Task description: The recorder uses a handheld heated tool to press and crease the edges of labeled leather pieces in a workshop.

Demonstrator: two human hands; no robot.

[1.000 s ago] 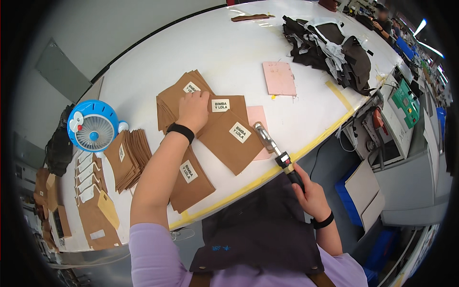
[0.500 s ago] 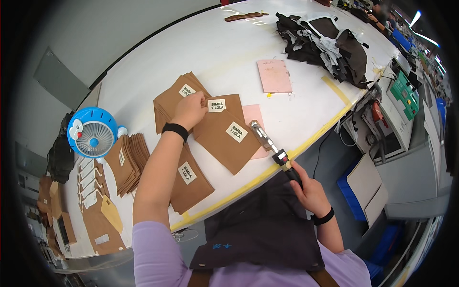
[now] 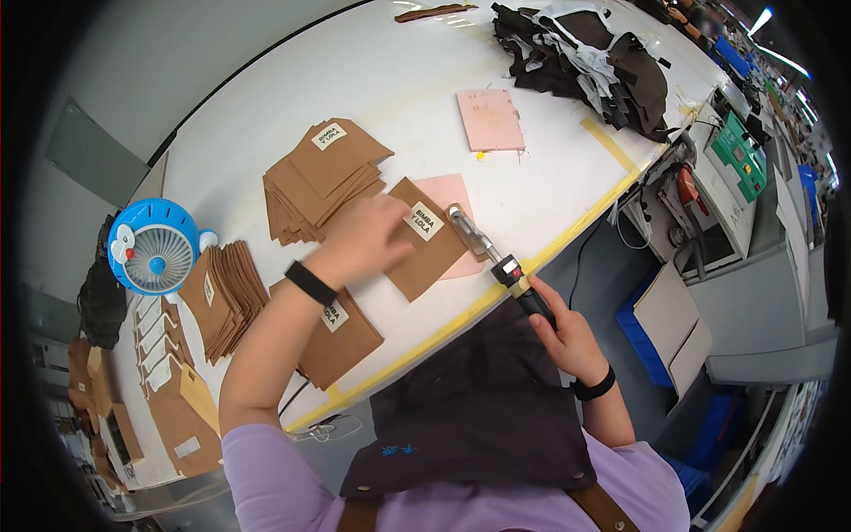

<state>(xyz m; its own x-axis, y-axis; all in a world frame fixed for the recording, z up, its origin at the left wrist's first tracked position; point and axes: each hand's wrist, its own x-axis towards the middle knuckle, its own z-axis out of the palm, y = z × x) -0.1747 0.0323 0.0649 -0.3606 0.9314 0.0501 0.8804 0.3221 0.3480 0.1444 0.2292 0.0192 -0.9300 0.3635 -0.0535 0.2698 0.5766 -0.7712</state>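
My left hand (image 3: pixel 377 235), smeared by motion, is over a brown labelled piece (image 3: pixel 433 266) near the table's middle; whether it holds it I cannot tell. That piece lies partly on a pink pad (image 3: pixel 443 186). My right hand (image 3: pixel 563 332) grips the black handle of a metal-headed hand tool (image 3: pixel 507 270) with a small display; its head is at the piece's right edge. Behind my left hand is a fanned pile of brown pieces (image 3: pixel 328 164). Another labelled pile (image 3: pixel 346 353) lies under my left forearm, partly hidden, with a further stack (image 3: pixel 226 301) to its left.
A blue fan (image 3: pixel 155 248) and white-tabbed brown pieces (image 3: pixel 186 421) are at left. A second pink pad (image 3: pixel 487 120) and a dark fabric heap (image 3: pixel 576 66) lie toward the back of the white table (image 3: pixel 266 97). A machine (image 3: pixel 745 160) stands at right; a person (image 3: pixel 687 18) is far off.
My left hand has moved down and right from the back pile. The front piece appears turned and further left. My right hand and tool have shifted slightly up and left in view.
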